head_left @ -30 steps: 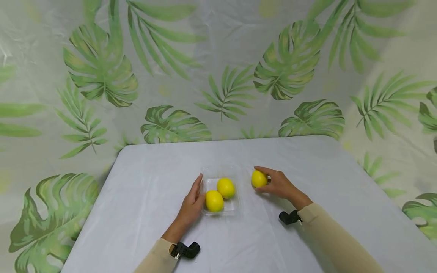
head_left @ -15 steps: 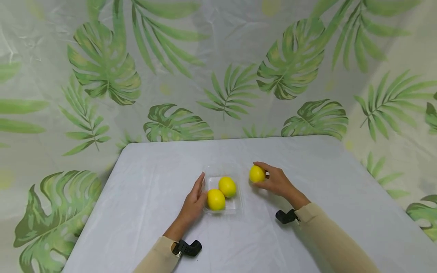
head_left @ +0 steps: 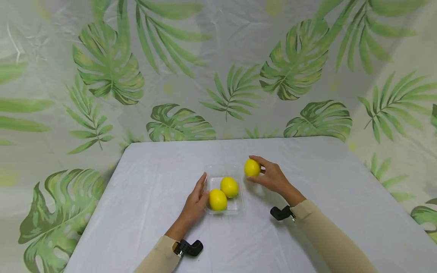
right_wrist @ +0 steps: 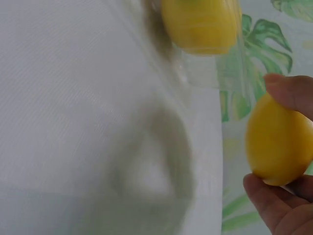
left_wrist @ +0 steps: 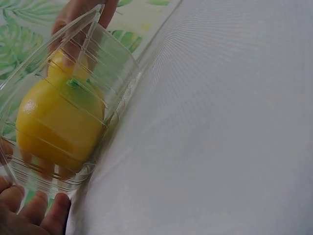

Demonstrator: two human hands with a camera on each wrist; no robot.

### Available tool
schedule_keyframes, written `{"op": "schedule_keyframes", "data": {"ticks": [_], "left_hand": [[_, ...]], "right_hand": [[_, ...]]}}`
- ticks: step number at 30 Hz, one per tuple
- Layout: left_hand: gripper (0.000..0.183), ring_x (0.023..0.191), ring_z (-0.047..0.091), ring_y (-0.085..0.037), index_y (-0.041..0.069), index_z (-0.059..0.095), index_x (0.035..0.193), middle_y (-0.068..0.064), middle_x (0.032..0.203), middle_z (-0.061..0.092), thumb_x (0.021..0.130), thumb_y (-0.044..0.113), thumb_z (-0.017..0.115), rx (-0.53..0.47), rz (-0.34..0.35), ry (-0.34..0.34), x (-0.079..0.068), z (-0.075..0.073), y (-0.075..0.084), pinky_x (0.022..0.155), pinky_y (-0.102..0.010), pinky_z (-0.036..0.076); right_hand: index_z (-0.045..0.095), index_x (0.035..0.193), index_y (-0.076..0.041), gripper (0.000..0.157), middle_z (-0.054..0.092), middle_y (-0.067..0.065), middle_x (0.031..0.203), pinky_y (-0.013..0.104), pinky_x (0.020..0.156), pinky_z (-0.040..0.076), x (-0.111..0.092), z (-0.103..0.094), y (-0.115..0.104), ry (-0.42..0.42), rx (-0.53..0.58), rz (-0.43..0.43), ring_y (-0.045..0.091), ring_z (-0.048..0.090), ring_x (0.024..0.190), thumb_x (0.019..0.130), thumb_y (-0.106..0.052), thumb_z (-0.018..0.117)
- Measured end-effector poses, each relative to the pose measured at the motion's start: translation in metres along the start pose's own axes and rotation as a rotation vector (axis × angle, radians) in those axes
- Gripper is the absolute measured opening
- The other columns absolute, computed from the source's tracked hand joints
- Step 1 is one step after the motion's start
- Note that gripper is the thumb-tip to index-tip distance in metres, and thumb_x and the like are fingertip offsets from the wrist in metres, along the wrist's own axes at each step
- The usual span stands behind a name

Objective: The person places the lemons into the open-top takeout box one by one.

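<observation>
In the head view, two yellow lemons point(head_left: 229, 187) lie in a clear plastic container point(head_left: 235, 206) on the table, one further back and right of the other. My left hand point(head_left: 194, 204) rests along the container's left side, fingers extended against its wall. The left wrist view shows those fingertips point(left_wrist: 34, 208) at the transparent wall, a lemon point(left_wrist: 58, 122) behind it. My right hand point(head_left: 273, 177) pinches a third lemon point(head_left: 252, 168) between thumb and fingers. It is raised off the table, just right of the container's back right corner.
A white cloth point(head_left: 153, 170) covers the table. Behind the table's far edge hangs a leaf-patterned curtain point(head_left: 239, 38). Black wrist cameras point(head_left: 192, 248) stick out from both forearms. A shadow point(right_wrist: 151, 161) falls on the cloth in the right wrist view.
My right hand has lifted its lemon and brought it left, closer to the container. The left hand stays at the container's side. The head view has shifted slightly.
</observation>
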State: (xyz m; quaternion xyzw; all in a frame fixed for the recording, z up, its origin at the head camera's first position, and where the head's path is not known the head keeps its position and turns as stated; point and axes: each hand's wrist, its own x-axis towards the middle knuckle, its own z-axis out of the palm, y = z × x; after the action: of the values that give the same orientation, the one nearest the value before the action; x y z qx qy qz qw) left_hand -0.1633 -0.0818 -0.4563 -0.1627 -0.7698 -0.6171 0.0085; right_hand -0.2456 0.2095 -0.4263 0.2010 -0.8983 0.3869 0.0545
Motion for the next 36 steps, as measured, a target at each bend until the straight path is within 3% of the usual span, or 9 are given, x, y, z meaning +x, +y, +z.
{"op": "schedule_keyframes", "data": {"ticks": [16,29,36], "left_hand": [[0.060,0.142,0.024,-0.032,0.011,0.018,0.155,-0.014,0.158,0.019,0.100,-0.001,0.041,-0.009,0.017,-0.012,0.000,-0.001,-0.002,0.114,-0.041,0.022],[0.060,0.143,0.024,-0.029,0.012,0.018,0.155,-0.013,0.158,0.019,0.101,0.001,0.041,-0.009,0.003,-0.013,-0.001,-0.002,-0.001,0.114,-0.041,0.022],[0.060,0.141,0.026,-0.035,0.008,0.019,0.154,-0.018,0.157,0.021,0.099,-0.002,0.042,-0.004,0.016,-0.007,0.000,-0.002,-0.002,0.113,-0.043,0.024]], "right_hand": [[0.050,0.140,-0.012,0.073,0.053,0.011,0.138,0.042,0.091,0.052,0.009,0.009,-0.024,0.019,0.073,-0.064,0.028,0.057,0.117,0.076,-0.027,0.083],[0.049,0.141,-0.011,0.073,0.052,0.008,0.140,0.042,0.092,0.052,0.017,0.022,-0.036,0.013,0.095,-0.054,0.026,0.055,0.118,0.077,-0.026,0.082],[0.049,0.141,-0.009,0.075,0.051,0.009,0.140,0.041,0.092,0.052,0.022,0.030,-0.041,-0.003,0.118,-0.052,0.026,0.055,0.118,0.076,-0.025,0.083]]}}
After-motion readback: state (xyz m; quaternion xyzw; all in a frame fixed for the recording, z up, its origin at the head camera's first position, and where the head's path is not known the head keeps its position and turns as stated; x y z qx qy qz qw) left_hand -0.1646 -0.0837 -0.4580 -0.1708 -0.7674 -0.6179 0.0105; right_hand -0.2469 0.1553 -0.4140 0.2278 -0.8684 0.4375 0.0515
